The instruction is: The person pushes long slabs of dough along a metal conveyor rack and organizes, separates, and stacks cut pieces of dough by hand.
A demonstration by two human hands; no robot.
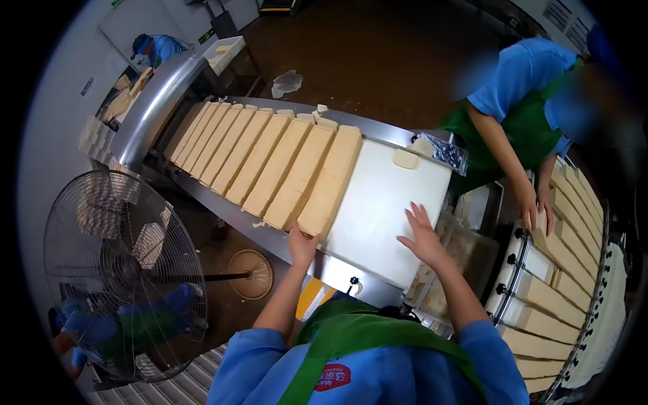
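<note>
Several long pale dough slabs lie side by side on a white conveyor belt (378,202). My left hand (302,244) is at the near end of the rightmost slab (331,182), its fingers curled against that end. Over the bare part of the belt, to the right of the slabs, my right hand (423,235) is spread and holds nothing. A small flat dough piece (406,159) sits at the belt's far edge, beside a clear plastic bag (447,152).
A co-worker's hands (536,209) touch slabs on a second conveyor (540,263) at the right. Plastic bins (466,253) stand between the conveyors. At left are a large caged fan (125,270) and a curved metal hood (158,101). Another person (162,48) works behind it.
</note>
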